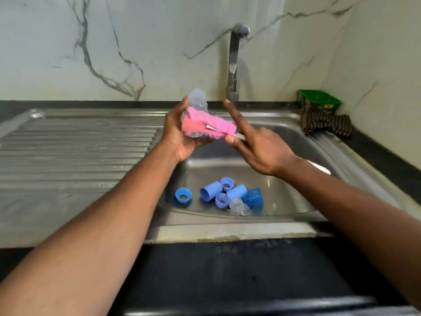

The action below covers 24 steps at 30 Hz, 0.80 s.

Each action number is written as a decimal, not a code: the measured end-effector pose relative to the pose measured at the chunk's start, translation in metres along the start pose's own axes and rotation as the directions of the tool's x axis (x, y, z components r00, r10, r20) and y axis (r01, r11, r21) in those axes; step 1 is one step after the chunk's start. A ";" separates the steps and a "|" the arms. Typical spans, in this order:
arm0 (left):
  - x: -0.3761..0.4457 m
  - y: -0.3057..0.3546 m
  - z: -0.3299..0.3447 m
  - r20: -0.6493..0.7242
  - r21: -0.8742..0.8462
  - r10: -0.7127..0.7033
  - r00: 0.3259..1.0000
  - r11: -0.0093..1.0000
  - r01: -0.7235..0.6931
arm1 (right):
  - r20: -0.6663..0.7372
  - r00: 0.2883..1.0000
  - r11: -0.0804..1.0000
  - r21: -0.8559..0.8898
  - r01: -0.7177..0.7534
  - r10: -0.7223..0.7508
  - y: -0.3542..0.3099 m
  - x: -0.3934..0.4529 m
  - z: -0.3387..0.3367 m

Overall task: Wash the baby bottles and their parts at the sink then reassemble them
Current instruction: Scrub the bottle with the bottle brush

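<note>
My left hand (pixel 176 131) grips a clear baby bottle (pixel 197 99) above the sink basin (pixel 293 144). A pink sponge brush (pixel 210 126) lies against the bottle, its head partly inside or across it. My right hand (pixel 257 147) holds the brush's metal stem with thumb and lower fingers, the index finger pointing up. On the basin floor lie several blue caps and rings (pixel 210 190), a darker blue cap (pixel 254 197), a separate blue ring (pixel 183 195) and a clear bottle part (pixel 239 207).
A steel tap (pixel 233 62) stands behind the basin; no water runs. The ribbed drainboard (pixel 75 151) stretches to the left. A green box (pixel 317 100) and a dark patterned cloth (pixel 325 122) sit at the back right. Black counter (pixel 227 274) runs along the front.
</note>
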<state>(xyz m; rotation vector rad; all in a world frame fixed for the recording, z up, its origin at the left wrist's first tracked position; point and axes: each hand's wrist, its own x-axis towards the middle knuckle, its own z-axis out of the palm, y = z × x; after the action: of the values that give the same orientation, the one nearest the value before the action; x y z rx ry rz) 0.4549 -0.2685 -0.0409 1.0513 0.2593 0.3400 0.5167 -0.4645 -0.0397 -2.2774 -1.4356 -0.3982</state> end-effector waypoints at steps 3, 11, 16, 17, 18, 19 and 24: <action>0.003 0.005 0.004 -0.009 -0.057 0.027 1.000 0.998 -0.028 | -0.030 0.997 0.997 0.012 0.077 -0.077 0.008 0.008 -0.002; 0.002 -0.004 0.009 -0.122 0.051 0.045 0.991 0.998 -0.039 | -0.139 0.988 0.997 -0.038 -0.067 0.061 0.004 0.024 0.006; 0.006 -0.005 0.004 -0.096 0.070 0.055 0.994 0.996 -0.049 | -0.088 0.994 0.998 -0.010 0.059 -0.059 0.007 0.014 0.011; 0.005 -0.007 0.005 -0.091 0.077 0.052 0.994 0.996 -0.045 | -0.130 0.992 1.000 0.001 -0.001 0.001 0.016 0.015 0.011; 0.005 -0.008 0.007 -0.087 0.076 0.052 0.995 0.996 -0.045 | -0.158 0.987 0.999 0.001 -0.042 0.041 0.022 0.016 0.011; 0.003 -0.008 0.009 -0.080 0.065 0.048 0.996 0.997 -0.043 | -0.159 0.986 0.999 -0.002 -0.044 0.043 0.022 0.013 0.012; -0.001 -0.009 0.003 -0.046 0.099 0.054 0.997 0.994 -0.050 | -0.126 0.986 0.990 -0.101 0.094 -0.106 -0.001 0.006 0.019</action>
<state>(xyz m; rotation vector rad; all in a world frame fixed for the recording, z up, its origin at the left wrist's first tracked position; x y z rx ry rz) 0.4561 -0.2750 -0.0472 1.1490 0.2953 0.4035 0.5188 -0.4501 -0.0531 -2.2116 -1.4967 -0.6480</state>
